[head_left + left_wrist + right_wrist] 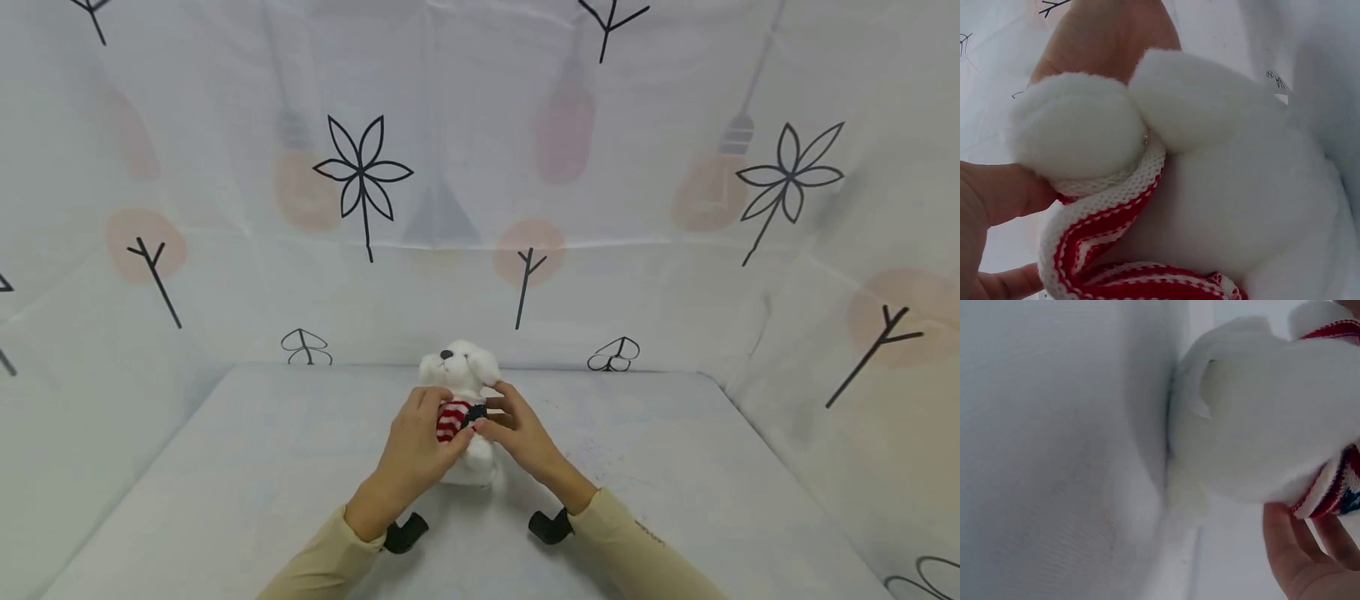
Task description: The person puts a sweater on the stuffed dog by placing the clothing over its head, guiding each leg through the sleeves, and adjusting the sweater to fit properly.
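Note:
A white plush dog (477, 462) sits upright on the white table, facing me with its head tilted back. It wears a red-and-white striped knitted sweater (452, 421) with a dark patch on one side. My left hand (418, 442) grips the sweater's left side, thumb across the front. From the right, my right hand (525, 433) holds the side by the dark patch, thumb and fingers at the knit. In the left wrist view, the sweater's hem (1104, 206) is folded below a round white paw (1079, 128). The right wrist view shows fingers (1282, 537) at the sweater's edge.
The table (247, 450) has a white covering. Behind it and at both sides hangs a pale cloth (465, 292) printed with flowers, twigs and light bulbs. Black wrist mounts (405, 533) show beneath both forearms, by the beige sleeves.

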The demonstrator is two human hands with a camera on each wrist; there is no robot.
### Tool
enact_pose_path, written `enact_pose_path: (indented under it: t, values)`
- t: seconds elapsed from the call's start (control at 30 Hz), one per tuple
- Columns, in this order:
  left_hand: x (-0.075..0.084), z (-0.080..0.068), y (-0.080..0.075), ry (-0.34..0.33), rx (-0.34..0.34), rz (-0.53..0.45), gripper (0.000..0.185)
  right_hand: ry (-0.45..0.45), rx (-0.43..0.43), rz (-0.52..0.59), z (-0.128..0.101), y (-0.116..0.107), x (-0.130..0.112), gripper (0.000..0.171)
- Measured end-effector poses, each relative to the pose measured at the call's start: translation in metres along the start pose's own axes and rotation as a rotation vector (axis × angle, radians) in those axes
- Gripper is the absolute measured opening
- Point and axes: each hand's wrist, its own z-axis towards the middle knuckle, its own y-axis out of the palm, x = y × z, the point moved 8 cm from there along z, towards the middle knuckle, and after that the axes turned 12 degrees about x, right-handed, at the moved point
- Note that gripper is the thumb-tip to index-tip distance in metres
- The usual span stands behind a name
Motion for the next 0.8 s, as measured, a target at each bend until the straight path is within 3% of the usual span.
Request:
enact_pose_path:
  t: [0.13, 0.27, 0.4, 0.5, 0.67, 0.8]
  values:
    - [-0.002, 0.0, 0.004, 0.006, -0.002, -0.074, 0.04, -0.116, 0.119, -0.031, 0.003, -0.01, 0.0, 0.065]
    - [-0.008, 0.0, 0.006, 0.015, 0.016, -0.107, 0.035, -0.235, 0.212, -0.155, 0.001, -0.015, -0.007, 0.057]
    - [-0.01, -0.001, 0.004, 0.013, 0.042, -0.104, 0.031, -0.266, 0.251, -0.215, -0.001, -0.015, -0.009, 0.05]
    - [-0.009, -0.002, 0.002, -0.004, 0.05, -0.069, 0.032, -0.278, 0.264, -0.206, -0.001, -0.014, -0.011, 0.044]
    - [-0.006, -0.003, 0.001, -0.038, 0.02, 0.057, 0.053, -0.317, 0.245, -0.202, -0.003, -0.009, -0.014, 0.035]
    - [-0.008, -0.004, 0.002, -0.057, -0.013, 0.143, 0.05, -0.352, 0.217, -0.218, -0.004, -0.006, -0.017, 0.029]
